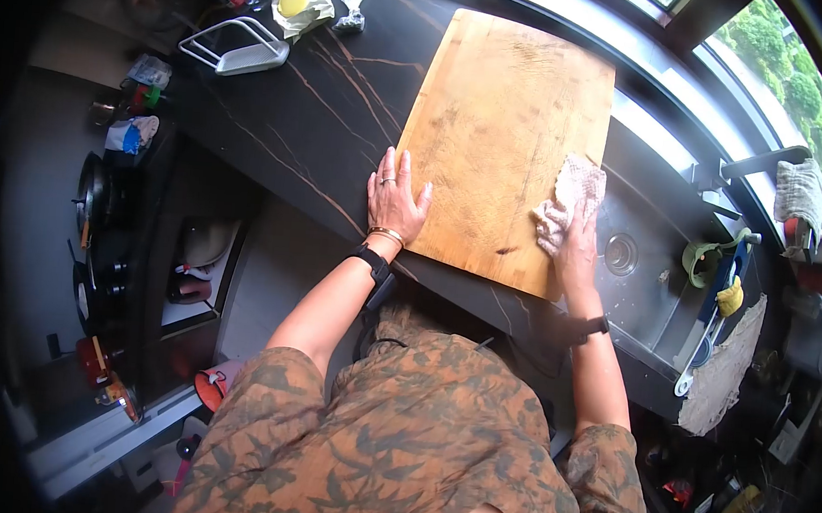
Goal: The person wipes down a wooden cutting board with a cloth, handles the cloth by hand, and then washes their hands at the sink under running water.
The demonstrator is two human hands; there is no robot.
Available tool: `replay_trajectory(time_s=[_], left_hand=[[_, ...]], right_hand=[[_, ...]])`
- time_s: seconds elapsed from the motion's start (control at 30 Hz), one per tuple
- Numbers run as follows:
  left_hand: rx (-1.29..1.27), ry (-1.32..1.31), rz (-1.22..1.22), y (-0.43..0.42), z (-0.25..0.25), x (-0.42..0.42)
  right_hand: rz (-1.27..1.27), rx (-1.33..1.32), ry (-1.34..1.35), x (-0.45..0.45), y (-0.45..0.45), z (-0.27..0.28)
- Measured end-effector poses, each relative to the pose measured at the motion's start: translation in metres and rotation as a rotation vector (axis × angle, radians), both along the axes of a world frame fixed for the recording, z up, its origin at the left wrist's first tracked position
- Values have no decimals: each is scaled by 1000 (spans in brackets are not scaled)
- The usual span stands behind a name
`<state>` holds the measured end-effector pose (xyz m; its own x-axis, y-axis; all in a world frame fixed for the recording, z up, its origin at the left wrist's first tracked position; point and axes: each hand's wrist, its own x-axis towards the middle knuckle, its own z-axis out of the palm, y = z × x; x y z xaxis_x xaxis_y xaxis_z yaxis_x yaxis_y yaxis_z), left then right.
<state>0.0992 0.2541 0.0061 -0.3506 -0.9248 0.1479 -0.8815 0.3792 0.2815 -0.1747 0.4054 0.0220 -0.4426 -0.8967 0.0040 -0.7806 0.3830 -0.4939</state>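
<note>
A large wooden cutting board [505,139] lies on the dark veined countertop [296,125], its right side beside the sink. My left hand [398,197] rests at the board's left edge near the front corner, fingers apart and holding nothing. At the right edge of the board, my right hand [575,249] has hold of a crumpled pale cloth [576,187], which lies partly on the board. The fingertips of that hand are partly hidden by the cloth. Dark marks and scratches show on the wood.
The metal sink [644,263] is on the right, with a green strainer [701,263] and a yellow sponge [730,298] at its far side. A white rack [244,54], an opened paper wrapper [303,3] and a small plastic bag [352,9] stand at the back left. Windows line the back.
</note>
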Motion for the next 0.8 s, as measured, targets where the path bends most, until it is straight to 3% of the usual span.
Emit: replay_trajectory(time_s=[0.23,0.3,0.37,0.4,0.53,0.67,0.7,0.77,0.8], left_hand=[[-8,8,7,0,0,0],[-14,14,10,0,-1,0],[-16,20,9,0,-1,0],[-17,22,9,0,-1,0],[-13,21,14,0,-2,0],[-3,27,17,1,-3,-1],[-1,28,19,0,-3,0],[6,28,24,0,-3,0],[9,28,27,0,-3,0]], right_hand=[[212,1,-140,26,106,10],[47,82,-552,19,113,25],[-357,149,-1298,10,111,54],[170,57,-447,5,114,80],[73,-183,-1001,-24,97,137],[139,-555,-1299,-22,71,200],[135,-525,-1293,-21,66,210],[202,-613,-1478,-25,52,199],[-32,-683,-1629,-23,49,183]])
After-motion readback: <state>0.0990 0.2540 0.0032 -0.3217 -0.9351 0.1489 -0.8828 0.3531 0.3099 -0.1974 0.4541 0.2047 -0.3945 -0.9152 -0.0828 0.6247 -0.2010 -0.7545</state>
